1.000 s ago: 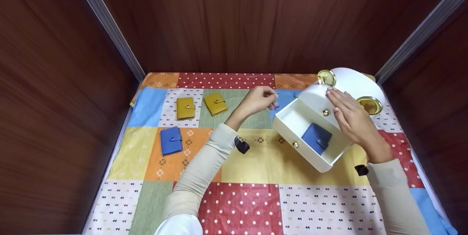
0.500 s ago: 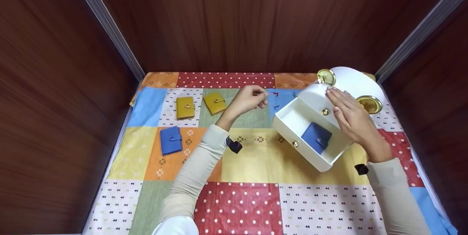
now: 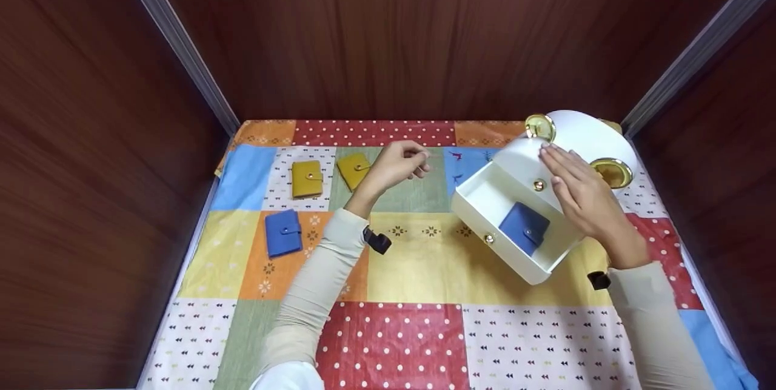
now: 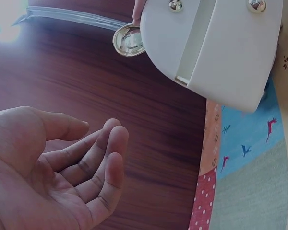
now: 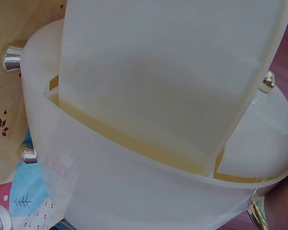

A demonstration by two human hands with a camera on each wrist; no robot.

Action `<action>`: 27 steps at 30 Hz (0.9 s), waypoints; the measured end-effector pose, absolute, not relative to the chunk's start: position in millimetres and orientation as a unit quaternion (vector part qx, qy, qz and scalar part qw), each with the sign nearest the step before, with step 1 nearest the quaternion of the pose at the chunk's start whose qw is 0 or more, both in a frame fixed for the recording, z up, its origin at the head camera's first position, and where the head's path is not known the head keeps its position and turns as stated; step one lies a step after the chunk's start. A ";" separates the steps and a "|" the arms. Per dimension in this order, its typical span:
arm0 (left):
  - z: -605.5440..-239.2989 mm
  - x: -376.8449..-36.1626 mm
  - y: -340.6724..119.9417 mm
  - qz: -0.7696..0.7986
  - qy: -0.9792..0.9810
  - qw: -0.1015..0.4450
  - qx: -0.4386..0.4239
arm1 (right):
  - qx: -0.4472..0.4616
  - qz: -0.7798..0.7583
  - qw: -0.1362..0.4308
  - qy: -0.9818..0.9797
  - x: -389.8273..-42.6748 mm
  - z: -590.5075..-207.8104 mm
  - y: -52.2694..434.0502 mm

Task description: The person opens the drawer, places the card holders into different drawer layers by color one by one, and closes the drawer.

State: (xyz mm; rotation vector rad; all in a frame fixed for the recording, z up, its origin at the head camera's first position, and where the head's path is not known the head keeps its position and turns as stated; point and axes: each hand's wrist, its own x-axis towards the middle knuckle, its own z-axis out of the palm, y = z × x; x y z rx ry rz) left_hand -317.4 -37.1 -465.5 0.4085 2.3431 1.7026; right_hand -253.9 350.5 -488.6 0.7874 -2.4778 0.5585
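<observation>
Head cam gives me the best look, so I'm going off that. Right hand (image 3: 581, 199) lies with straight fingers against the white unit (image 3: 515, 156), right by a gold knob (image 3: 539, 185), and I don't see it gripping anything. A drawer (image 3: 506, 255) is pulled out of that unit, and a dark blue wallet (image 3: 522, 226) lies inside, at an angle, snap showing. Left hand (image 3: 397, 165) has nothing in it: on the left wrist cam I get the palm, fingers loosely bent, thumb up. From overhead it's right by a yellow wallet (image 3: 351, 170), but I can't tell how high above the cloth (image 3: 418, 268) it is. Another yellow wallet (image 3: 307, 179) lies just left of that one, and a brighter blue wallet (image 3: 283, 233) sits lower in my view. Two gold discs (image 3: 541, 128) show at the unit's rounded part. Right wrist cam is mostly white surfaces, so I can't read the fingers there.
</observation>
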 end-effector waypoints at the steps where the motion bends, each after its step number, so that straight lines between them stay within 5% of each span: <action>1: -465.7 -317.4 -38.8 0.579 0.797 0.107 0.137 | 0.288 0.204 0.238 -0.905 -254.0 -488.4 350.4; 27: -475.0 -318.2 -84.6 0.619 0.777 0.094 0.071 | 0.285 0.201 0.239 -0.906 -254.1 -489.9 349.5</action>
